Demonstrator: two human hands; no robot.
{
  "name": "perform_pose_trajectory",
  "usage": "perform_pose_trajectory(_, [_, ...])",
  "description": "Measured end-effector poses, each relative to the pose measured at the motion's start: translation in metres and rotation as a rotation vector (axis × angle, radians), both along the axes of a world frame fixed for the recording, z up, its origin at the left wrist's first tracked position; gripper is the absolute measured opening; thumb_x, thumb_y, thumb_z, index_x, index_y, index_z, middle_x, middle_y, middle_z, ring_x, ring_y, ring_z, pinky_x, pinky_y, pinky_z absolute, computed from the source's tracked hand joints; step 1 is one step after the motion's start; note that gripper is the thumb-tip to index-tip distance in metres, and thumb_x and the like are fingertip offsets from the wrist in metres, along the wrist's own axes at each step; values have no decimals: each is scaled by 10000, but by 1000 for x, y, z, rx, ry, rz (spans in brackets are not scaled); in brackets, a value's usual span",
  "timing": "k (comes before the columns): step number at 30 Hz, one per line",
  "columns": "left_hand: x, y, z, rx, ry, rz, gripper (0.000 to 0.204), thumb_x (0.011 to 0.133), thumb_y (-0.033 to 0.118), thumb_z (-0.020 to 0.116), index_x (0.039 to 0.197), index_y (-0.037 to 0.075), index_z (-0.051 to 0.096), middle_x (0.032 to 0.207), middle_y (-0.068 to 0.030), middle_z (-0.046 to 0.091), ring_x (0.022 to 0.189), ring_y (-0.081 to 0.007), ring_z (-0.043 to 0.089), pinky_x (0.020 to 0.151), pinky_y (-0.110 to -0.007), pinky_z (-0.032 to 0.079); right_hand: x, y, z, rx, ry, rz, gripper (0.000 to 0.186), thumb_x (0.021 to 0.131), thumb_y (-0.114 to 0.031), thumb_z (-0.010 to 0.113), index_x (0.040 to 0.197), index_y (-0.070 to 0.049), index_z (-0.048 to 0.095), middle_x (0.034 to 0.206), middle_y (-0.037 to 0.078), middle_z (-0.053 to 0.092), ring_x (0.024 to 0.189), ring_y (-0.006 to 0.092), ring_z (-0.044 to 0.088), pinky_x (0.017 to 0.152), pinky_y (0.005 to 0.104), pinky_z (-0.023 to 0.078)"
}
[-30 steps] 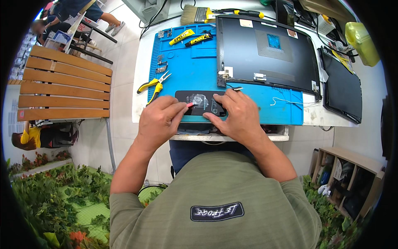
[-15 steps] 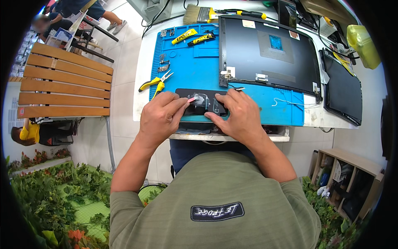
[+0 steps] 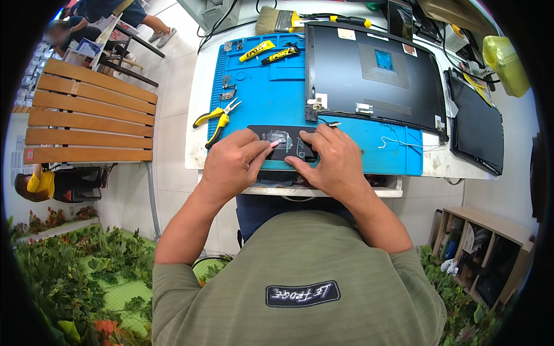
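My left hand (image 3: 232, 158) pinches a small pink stick (image 3: 274, 143) between thumb and fingers. Its pale tip touches a smear of whitish-grey paste (image 3: 279, 136) on a flat black panel (image 3: 281, 154). The panel lies near the front edge of a blue work mat (image 3: 265, 104). At its right end, my right hand (image 3: 333, 154) grips the panel, with the thumb on the near side and the fingers toward the far side. Pliers with yellow and black handles (image 3: 218, 124) lie open just beyond my left hand.
A dark laptop lid (image 3: 346, 81) covers the mat's right half. Farther back are a yellow tube (image 3: 257, 51), a black-and-yellow tube (image 3: 280, 55), small metal hinges (image 3: 228, 94) and a wide brush (image 3: 276, 21). Another dark screen (image 3: 476, 124) rests at the right edge.
My left hand has shifted slightly right and nearer with the pink stick. The paste looks more spread out, and more of the pliers' near handle shows. My right hand has barely moved.
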State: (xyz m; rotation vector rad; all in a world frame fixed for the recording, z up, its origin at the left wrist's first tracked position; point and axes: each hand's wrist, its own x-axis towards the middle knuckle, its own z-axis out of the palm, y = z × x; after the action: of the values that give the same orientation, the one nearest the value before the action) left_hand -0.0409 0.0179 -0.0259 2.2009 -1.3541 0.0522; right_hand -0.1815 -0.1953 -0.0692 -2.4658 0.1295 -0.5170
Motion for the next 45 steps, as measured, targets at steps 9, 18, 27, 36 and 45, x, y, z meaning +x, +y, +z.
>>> perform_pose_trajectory(9, [-3,8,3,19,-18,1,108,943,65,905,1048,69,884,947,-80,784,800,-285,768,705,-396,601,0,0,1,4,-4,-1,507,864,-366,993,1184,-8,830,1056,114,734,974,334,714,863,465,591])
perform_pose_trajectory(18, [2,11,19,24,393,183,128,1000,138,891,1045,18,885,908,-120,816,731,-236,751,674,-360,582,2,-1,-4,-23,-86,-12,519,830,-380,1019,1161,-24,839,964,77,710,868,287,692,766,437,565])
perform_pose_trajectory(27, [9,9,3,127,524,346,265,1068,255,826,1061,-3,883,741,-122,780,593,-175,657,594,-355,495,3,0,-3,-32,-115,-16,516,818,-387,1028,1149,-34,849,908,59,695,812,264,682,719,424,551])
perform_pose_trajectory(36, [18,14,29,138,457,318,280,1059,255,831,1020,-21,859,703,-49,701,634,-107,556,596,-335,427,2,-1,-3,-38,-110,-20,511,819,-389,1026,1148,-40,849,906,57,693,813,265,681,721,428,550])
perform_pose_trajectory(45, [47,6,24,322,393,275,303,1030,260,832,985,-39,853,756,-172,771,654,-271,711,662,-405,550,2,-1,-4,-30,-118,-16,512,823,-386,1020,1158,-40,847,915,59,691,822,274,670,731,429,548])
